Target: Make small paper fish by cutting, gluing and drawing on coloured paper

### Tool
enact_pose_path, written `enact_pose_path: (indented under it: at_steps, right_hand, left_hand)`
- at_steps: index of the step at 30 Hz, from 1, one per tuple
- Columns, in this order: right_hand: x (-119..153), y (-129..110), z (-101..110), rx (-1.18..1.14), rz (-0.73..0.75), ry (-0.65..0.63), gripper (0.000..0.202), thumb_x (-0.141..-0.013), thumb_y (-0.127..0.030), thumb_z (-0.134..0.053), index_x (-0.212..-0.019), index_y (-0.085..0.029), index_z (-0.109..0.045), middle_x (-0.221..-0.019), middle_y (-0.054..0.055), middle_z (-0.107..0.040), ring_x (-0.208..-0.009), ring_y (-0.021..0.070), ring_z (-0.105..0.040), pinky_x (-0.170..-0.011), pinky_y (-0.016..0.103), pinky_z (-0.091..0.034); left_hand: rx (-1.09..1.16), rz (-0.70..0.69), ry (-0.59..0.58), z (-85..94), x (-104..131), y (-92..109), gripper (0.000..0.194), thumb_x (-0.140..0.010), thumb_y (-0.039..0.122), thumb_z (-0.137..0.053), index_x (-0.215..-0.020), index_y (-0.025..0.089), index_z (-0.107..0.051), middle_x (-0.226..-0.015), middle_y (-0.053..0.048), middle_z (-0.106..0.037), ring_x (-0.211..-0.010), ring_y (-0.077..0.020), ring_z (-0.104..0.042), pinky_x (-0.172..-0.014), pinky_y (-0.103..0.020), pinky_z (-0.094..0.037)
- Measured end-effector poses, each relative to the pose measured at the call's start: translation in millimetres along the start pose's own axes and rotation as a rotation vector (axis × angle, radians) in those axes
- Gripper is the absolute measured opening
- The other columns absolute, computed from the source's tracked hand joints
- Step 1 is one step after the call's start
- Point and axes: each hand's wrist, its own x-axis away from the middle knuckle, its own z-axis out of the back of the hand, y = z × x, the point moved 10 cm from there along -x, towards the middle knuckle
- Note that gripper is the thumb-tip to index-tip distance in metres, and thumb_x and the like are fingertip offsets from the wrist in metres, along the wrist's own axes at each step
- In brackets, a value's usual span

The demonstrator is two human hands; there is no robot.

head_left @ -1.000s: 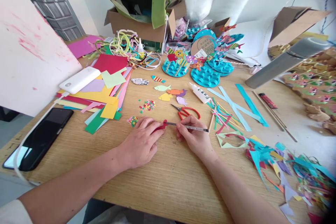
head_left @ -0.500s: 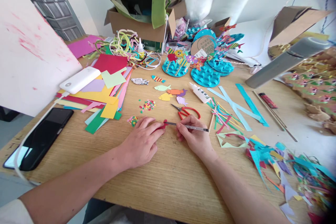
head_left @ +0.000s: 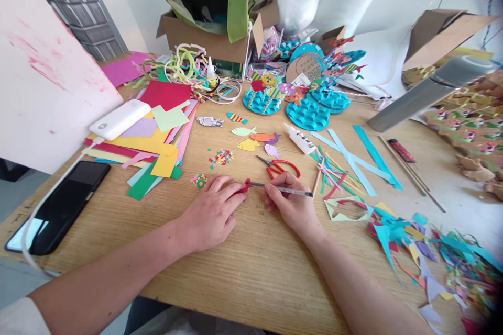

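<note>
My left hand (head_left: 214, 212) lies on the wooden table with its fingertips pressing a small red paper piece (head_left: 247, 185), most of which the fingers cover. My right hand (head_left: 288, 201) is closed round a slim grey pen (head_left: 285, 189), whose tip points left and meets the red paper. Just beyond my right hand lie red-handled scissors (head_left: 278, 167). Paper fish, among them a yellow one (head_left: 247, 145) and an orange one (head_left: 262, 137), lie further back. A dotted paper piece (head_left: 199, 181) and a small heap of confetti (head_left: 221, 158) are near my left hand.
Coloured paper sheets (head_left: 165, 95), a white power bank (head_left: 120, 119) and a black phone (head_left: 70, 207) are at the left. A glue bottle (head_left: 301, 140), paper strips (head_left: 351, 159), a grey flask (head_left: 428, 94) and paper scraps (head_left: 424, 251) lie right. Blue textured discs (head_left: 307, 114) stand behind.
</note>
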Motion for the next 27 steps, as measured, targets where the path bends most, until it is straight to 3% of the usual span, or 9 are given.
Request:
enact_pose_path:
  at_steps: [27]
  right_hand:
    - [0.8,-0.3,3.0,0.033,0.014,0.015,0.037,-0.074,-0.053,-0.075,-0.072,-0.022,-0.055,-0.054,-0.001,-0.061,-0.042,0.0137,-0.056,-0.039,0.025,-0.049]
  left_hand:
    - [0.000,-0.003,0.000,-1.3,0.5,-0.1,0.052,-0.082,0.007,-0.048,-0.132,0.015,-0.055,-0.137,-0.008,-0.055,-0.129,-0.0285,-0.037,-0.114,-0.051,-0.033]
